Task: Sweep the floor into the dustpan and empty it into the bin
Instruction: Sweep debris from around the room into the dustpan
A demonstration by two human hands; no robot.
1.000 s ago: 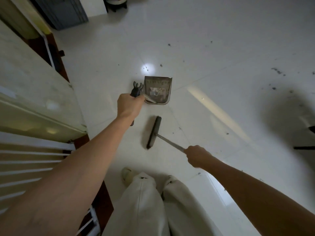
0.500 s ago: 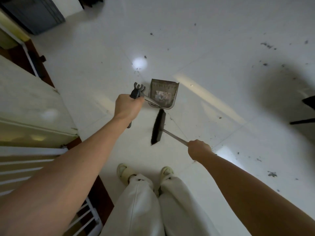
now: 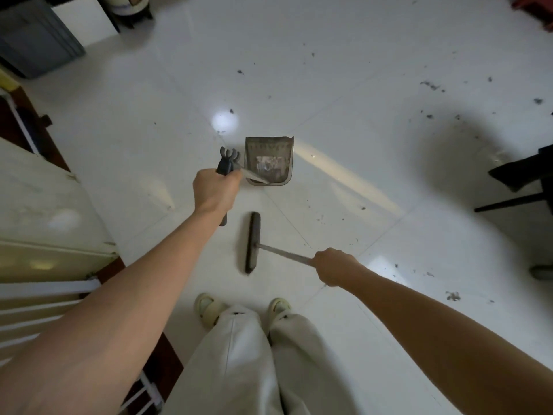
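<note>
My left hand (image 3: 215,190) grips the dark top of a long dustpan handle (image 3: 227,163). The grey dustpan (image 3: 268,161) hangs or stands ahead on the white tiled floor (image 3: 344,85), with dust and scraps inside it. My right hand (image 3: 332,265) grips the metal broom handle (image 3: 281,252). The dark broom head (image 3: 252,241) lies on the floor below the dustpan, a gap apart from it. Dark debris (image 3: 431,85) is scattered over the tiles to the right and far side. No bin can be picked out for certain.
A pale cabinet (image 3: 39,205) and white rails (image 3: 45,298) line the left side. A grey container (image 3: 33,40) stands at the far left corner. Dark chair legs (image 3: 514,187) reach in from the right. My feet in pale slippers (image 3: 209,308) stand just behind the broom.
The broom head has drawn back from the dustpan mouth toward my feet. The view has shifted, showing more floor on the right. Both hands keep their grips.
</note>
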